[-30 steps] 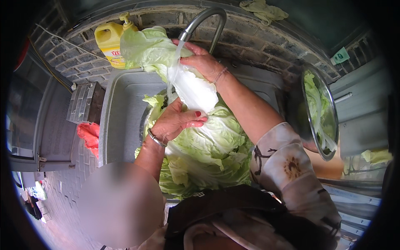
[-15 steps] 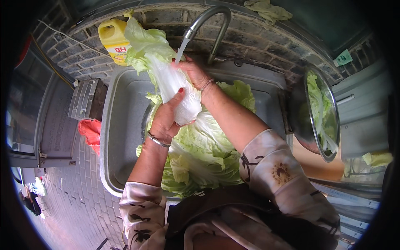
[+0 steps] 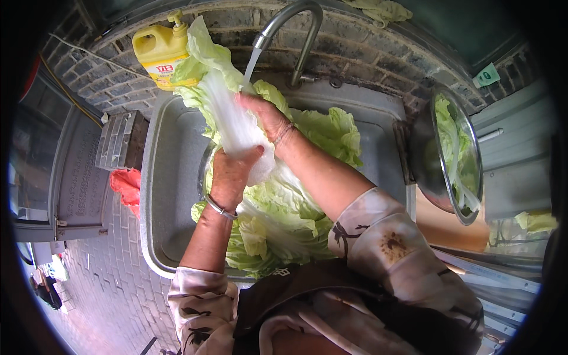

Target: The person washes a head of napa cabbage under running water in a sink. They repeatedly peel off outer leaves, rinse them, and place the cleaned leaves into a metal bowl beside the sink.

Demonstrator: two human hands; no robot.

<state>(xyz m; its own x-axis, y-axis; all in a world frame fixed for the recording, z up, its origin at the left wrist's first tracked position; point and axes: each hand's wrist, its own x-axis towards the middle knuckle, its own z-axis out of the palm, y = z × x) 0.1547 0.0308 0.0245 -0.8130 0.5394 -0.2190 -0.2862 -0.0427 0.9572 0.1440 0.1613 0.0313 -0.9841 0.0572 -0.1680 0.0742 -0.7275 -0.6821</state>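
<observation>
A long cabbage leaf (image 3: 222, 109), white-ribbed with pale green frilly edges, is held up over the sink (image 3: 151, 195). My left hand (image 3: 234, 171) is closed round its lower white end, thumb on top. My right hand (image 3: 266, 115) grips the leaf's right edge higher up; some of its fingers are hidden. Water (image 3: 252, 64) runs from the curved metal faucet (image 3: 290, 21) and falls beside the leaf near my right fingers. Beneath my hands, a large heap of cabbage leaves (image 3: 278, 231) fills the middle of the sink, covering most of a round metal rim.
At the back left stands a yellow pump jug (image 3: 160, 50) against the brick wall (image 3: 373, 65). On the right, a tilted metal bowl (image 3: 441, 160) holds more cabbage leaves (image 3: 454, 148). A red plastic bag (image 3: 125, 188) lies left of the sink, near a block of bricks (image 3: 123, 141).
Both hands have shifted slightly left with the leaf, and my left thumb has slid along its rib. The water now falls beside the leaf's edge.
</observation>
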